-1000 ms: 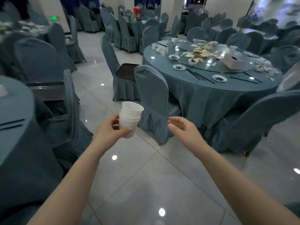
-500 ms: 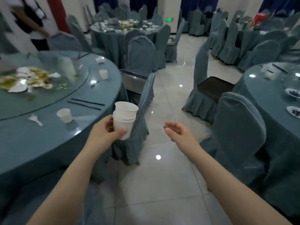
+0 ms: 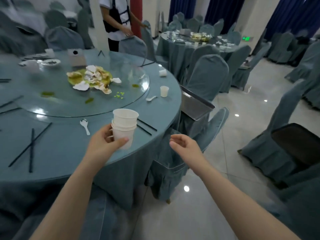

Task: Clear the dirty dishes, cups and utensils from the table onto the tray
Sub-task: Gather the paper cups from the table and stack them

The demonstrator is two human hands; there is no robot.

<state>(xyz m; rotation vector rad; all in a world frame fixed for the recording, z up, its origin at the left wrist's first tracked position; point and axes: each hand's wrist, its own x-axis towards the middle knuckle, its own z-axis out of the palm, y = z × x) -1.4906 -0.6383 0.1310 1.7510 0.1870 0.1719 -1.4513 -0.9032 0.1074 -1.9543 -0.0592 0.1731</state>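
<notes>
View swung onto dirty table [image 3: 72, 153], left hand [image 3: 103, 144] gripping stacked cups [image 3: 124, 129]

No text is showing legibly anywhere; the green lit sign [image 3: 248, 38] on the far wall is glowing too blurred to read.

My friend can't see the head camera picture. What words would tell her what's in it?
A left hand holds a stack of white cups over a round blue table with food scraps, chopsticks, spoons and a single cup. The right hand hangs open, empty.
</notes>
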